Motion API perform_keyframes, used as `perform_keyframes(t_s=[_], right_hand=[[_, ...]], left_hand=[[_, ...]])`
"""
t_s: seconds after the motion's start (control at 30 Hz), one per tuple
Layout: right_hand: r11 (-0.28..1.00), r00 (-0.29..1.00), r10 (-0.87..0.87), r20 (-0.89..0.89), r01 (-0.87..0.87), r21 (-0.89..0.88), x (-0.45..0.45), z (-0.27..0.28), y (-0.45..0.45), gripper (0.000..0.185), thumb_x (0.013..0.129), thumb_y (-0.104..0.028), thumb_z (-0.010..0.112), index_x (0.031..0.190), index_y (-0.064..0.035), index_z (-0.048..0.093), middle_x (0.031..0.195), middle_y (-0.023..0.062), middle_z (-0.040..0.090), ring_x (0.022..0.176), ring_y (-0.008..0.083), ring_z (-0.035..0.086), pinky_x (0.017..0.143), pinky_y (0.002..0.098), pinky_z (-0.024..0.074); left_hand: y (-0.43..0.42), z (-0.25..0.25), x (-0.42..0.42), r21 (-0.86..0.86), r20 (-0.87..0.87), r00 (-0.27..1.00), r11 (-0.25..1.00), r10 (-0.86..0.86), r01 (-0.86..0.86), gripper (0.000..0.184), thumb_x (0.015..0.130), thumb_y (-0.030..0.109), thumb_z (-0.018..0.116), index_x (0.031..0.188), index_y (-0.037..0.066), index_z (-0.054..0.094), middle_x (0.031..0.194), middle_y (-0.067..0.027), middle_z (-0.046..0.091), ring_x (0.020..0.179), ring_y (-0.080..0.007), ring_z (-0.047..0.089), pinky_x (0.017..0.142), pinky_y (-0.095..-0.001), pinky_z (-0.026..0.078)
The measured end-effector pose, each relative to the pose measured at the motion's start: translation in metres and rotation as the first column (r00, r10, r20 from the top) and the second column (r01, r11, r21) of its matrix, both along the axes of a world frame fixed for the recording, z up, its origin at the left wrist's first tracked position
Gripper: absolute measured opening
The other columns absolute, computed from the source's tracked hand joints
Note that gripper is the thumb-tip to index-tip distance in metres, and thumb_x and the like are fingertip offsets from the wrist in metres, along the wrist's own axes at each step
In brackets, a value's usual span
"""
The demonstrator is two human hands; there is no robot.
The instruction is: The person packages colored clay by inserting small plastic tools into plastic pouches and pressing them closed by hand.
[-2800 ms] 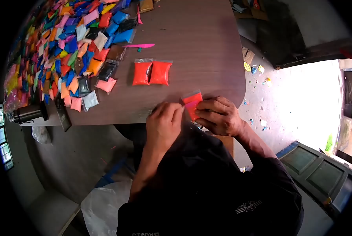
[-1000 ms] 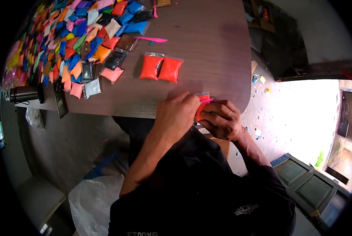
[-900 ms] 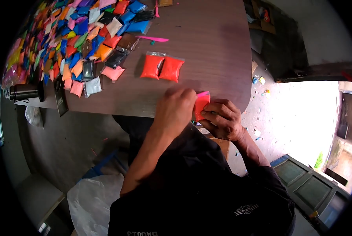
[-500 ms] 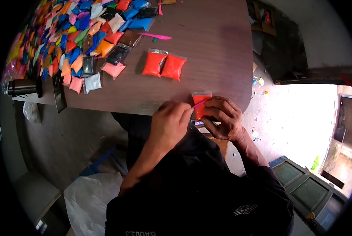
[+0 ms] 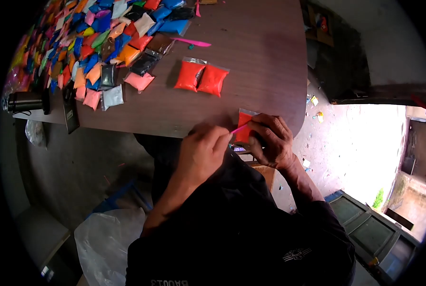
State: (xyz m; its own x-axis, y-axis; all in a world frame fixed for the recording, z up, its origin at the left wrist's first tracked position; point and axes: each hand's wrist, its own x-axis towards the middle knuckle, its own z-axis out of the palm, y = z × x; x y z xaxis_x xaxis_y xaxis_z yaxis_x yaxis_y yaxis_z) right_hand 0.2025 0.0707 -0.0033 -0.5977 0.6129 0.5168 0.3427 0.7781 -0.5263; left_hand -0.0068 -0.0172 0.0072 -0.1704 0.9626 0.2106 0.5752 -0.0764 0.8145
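Observation:
At the table's front edge, my right hand (image 5: 273, 140) is closed on a small clear zip bag of red material (image 5: 243, 135), its fingers covering the bag's right side. My left hand (image 5: 203, 148) pinches a thin pink plastic stick (image 5: 239, 128), which lies across the front of that bag and reaches toward my right fingers. Its far tip is hidden there. Farther back on the table lie two similar bags side by side, a left red bag (image 5: 190, 76) and a right red bag (image 5: 214, 80), their edges touching.
A large heap of colourful small bags (image 5: 96, 52) covers the table's left side. Near it are a pink plastic knife (image 5: 194, 43), a dark flat object (image 5: 71, 114) and a metal flask (image 5: 28, 103). Below left hangs a clear plastic bag (image 5: 109, 243). Scraps litter the floor at right.
Both hands stay at the red bag, with the pink stick still across it. My left hand has shifted slightly down; the view has moved a little.

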Motion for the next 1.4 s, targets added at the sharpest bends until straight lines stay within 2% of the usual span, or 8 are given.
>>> perform_keyframes(t_s=[0.33,0.53,0.77,1.0,1.1,1.17,1.3,1.4], right_hand=[[0.998,0.999,-0.02,0.025,0.019,0.062,0.0,-0.005,0.001,0.033,0.076,-0.001,0.079,0.108,-0.0061,0.073,0.109,0.0107,0.07,0.089,0.0304,0.068,0.079,0.0395,0.0583],[0.998,1.0,-0.024,0.013,0.023,0.056,-0.002,-0.005,0.001,0.034,0.076,-0.001,0.079,0.109,-0.0063,0.073,0.108,0.0105,0.07,0.089,0.0302,0.068,0.078,0.0394,0.0575],[0.996,0.991,-0.078,0.112,0.074,0.041,-0.003,0.0,-0.001,0.036,0.08,-0.003,0.076,0.116,-0.0065,0.074,0.107,0.0107,0.069,0.091,0.03,0.066,0.08,0.0405,0.0564],[0.997,0.993,-0.081,0.091,0.079,0.02,-0.005,-0.003,0.0,0.035,0.082,-0.003,0.076,0.117,-0.006,0.076,0.106,0.0104,0.068,0.092,0.03,0.067,0.079,0.0402,0.0571],[0.994,0.991,-0.105,0.087,0.103,0.026,-0.007,-0.004,0.0,0.033,0.081,-0.002,0.076,0.115,-0.0055,0.076,0.105,0.0104,0.068,0.091,0.03,0.068,0.077,0.0401,0.0579],[0.99,0.988,-0.136,0.065,0.135,0.028,-0.007,-0.008,-0.002,0.032,0.081,0.0,0.076,0.113,-0.0056,0.077,0.103,0.0104,0.069,0.088,0.0297,0.068,0.075,0.0402,0.0583],[0.989,0.988,-0.149,0.037,0.149,0.016,-0.011,-0.008,-0.003,0.028,0.083,-0.001,0.077,0.111,-0.0035,0.077,0.099,0.0136,0.07,0.086,0.0309,0.069,0.075,0.0412,0.0574],[0.986,0.986,-0.163,0.045,0.162,0.03,-0.011,-0.006,-0.002,0.03,0.081,-0.001,0.078,0.11,-0.0059,0.077,0.099,0.0101,0.069,0.085,0.0292,0.07,0.073,0.0403,0.0586]], left_hand=[[0.028,-0.015,-0.001,0.051,-0.208,0.978,0.998,0.036,-0.026,0.011,0.093,0.008,0.078,0.094,0.006,0.068,0.086,-0.0138,0.07,0.077,-0.0374,0.069,0.067,-0.0445,0.056],[0.0,0.001,-0.003,-0.012,0.017,1.0,1.0,-0.009,0.009,0.01,0.095,0.014,0.074,0.091,0.008,0.068,0.085,-0.0116,0.07,0.078,-0.037,0.069,0.068,-0.0461,0.057],[0.017,-0.011,-0.006,0.038,-0.146,0.987,0.997,0.074,-0.069,0.011,0.095,0.014,0.074,0.089,0.008,0.067,0.082,-0.0127,0.07,0.077,-0.0376,0.069,0.067,-0.0461,0.057],[-0.009,-0.003,0.002,0.077,-0.011,0.999,0.997,0.033,-0.032,0.011,0.093,0.01,0.076,0.092,0.008,0.066,0.081,-0.0127,0.068,0.076,-0.0378,0.069,0.067,-0.0449,0.058],[-0.015,-0.016,0.008,0.16,-0.137,0.99,0.987,0.04,-0.018,0.012,0.093,0.009,0.077,0.093,0.009,0.066,0.082,-0.0116,0.068,0.072,-0.0347,0.069,0.063,-0.0428,0.057],[-0.012,-0.024,-0.003,0.147,-0.194,0.97,0.982,0.146,-0.119,0.013,0.093,0.01,0.078,0.093,0.009,0.065,0.082,-0.0113,0.068,0.07,-0.0335,0.069,0.06,-0.0422,0.057],[-0.013,-0.011,-0.012,0.157,-0.102,0.98,0.976,0.169,-0.151,0.013,0.092,0.006,0.078,0.093,0.008,0.065,0.081,-0.0115,0.068,0.07,-0.035,0.07,0.059,-0.0428,0.056],[-0.016,-0.002,-0.006,0.154,-0.059,0.99,0.981,0.125,-0.114,0.012,0.092,0.003,0.077,0.093,0.007,0.066,0.08,-0.0126,0.068,0.069,-0.036,0.069,0.059,-0.0428,0.056]])
